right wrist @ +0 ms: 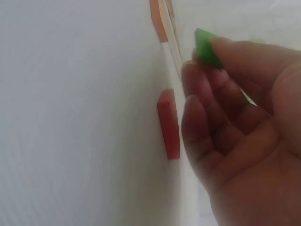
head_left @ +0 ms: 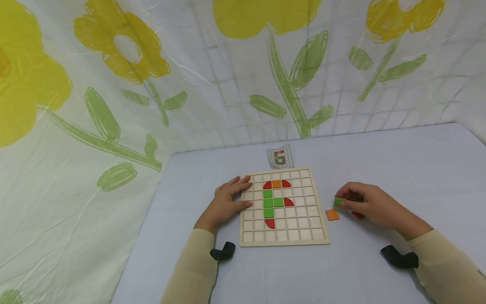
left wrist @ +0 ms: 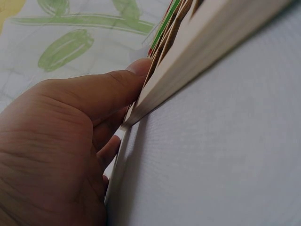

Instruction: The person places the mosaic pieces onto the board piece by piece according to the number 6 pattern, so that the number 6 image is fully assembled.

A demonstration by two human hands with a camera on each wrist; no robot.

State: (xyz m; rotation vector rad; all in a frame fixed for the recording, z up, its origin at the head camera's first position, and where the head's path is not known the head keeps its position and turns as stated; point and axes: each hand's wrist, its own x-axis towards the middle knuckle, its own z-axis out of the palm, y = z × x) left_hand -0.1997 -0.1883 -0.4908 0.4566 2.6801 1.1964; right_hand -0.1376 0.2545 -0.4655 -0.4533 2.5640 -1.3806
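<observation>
A pale wooden grid board (head_left: 300, 234) lies flat on the table. In its cells sit green squares (head_left: 268, 202), an orange square (head_left: 276, 183) and red rounded pieces (head_left: 270, 223). My left hand (head_left: 230, 202) rests at the board's left edge, its fingers and thumb reaching onto the rim. To the right of the board, my right hand (head_left: 366, 202) pinches a green square (right wrist: 207, 47) between thumb and fingertips, just above the table. Below that hand lies a red piece (right wrist: 169, 125), partly hidden in the head view. A loose orange square (head_left: 332, 215) lies beside the board's right edge.
Behind the board is a small printed pattern card (head_left: 287, 156), slightly curled, with a coloured figure on a grid. A white cloth covers the table (head_left: 398, 160). A flower-printed curtain (head_left: 228, 97) hangs along the back and left. Black devices (head_left: 400, 257) sit at both wrists.
</observation>
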